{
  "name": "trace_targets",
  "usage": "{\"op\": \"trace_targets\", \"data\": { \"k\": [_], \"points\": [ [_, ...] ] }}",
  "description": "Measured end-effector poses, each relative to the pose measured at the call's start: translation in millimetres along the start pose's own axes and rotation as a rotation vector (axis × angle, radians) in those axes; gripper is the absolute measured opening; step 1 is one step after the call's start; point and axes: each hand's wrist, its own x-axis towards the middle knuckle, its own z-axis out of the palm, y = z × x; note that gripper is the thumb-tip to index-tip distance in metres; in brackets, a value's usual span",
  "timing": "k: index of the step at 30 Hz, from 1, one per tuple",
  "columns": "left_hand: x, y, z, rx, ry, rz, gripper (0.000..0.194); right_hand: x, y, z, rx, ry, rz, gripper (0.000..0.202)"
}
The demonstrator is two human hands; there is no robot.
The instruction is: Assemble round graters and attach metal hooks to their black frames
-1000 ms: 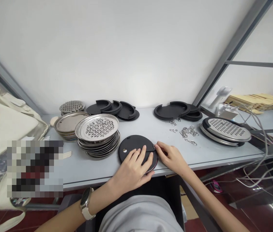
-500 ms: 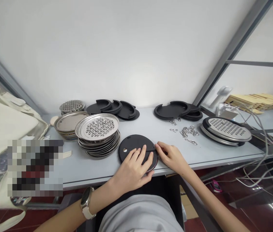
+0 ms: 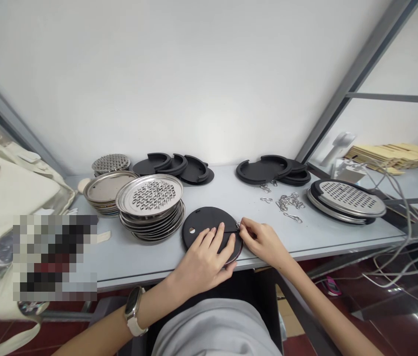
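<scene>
A round black disc (image 3: pixel 209 216), with a small hole at its left and a slot near its top, lies at the table's front edge. My left hand (image 3: pixel 207 254) rests flat across it with fingers spread, the thumb by its near rim. At the disc's right edge, my right hand (image 3: pixel 261 240) is closed in a pinch on a small metal wire clip (image 3: pixel 237 225), mostly hidden by the fingertips. Several similar loose wire clips (image 3: pixel 289 201) lie beyond that hand. Left of the disc stands a stack of round metal grater plates (image 3: pixel 153 198).
Black ring-edged holders lie along the wall at left (image 3: pixel 194 170) and right (image 3: pixel 263 169). Flat metal plates (image 3: pixel 108 187) are piled far left. Black-rimmed graters (image 3: pixel 346 200) sit at right, near hanging white cables (image 3: pixel 407 222). A cream bag (image 3: pixel 12 183) is at left.
The pinched clip at the disc's edge shows slightly more, and my right fingertips have shifted a little to the right. My left hand stays on the disc.
</scene>
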Motion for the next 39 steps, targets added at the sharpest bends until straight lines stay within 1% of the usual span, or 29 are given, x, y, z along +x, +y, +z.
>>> {"op": "trace_targets", "data": {
  "k": [19, 30, 39],
  "points": [
    [-0.8, -0.8, 0.8, 0.01, -0.027, 0.027, 0.052, -1.4, 2.1, 1.4, 0.021, 0.003, 0.009, 0.025],
    [-0.4, -0.7, 1.2, 0.028, 0.006, 0.031, 0.051, -0.8, 2.0, 0.6, 0.0, -0.011, -0.006, 0.027],
    [0.0, -0.6, 1.1, 0.04, -0.005, 0.038, 0.051, 0.0, 1.7, 1.0, 0.002, -0.008, 0.004, 0.028]
  ]
}}
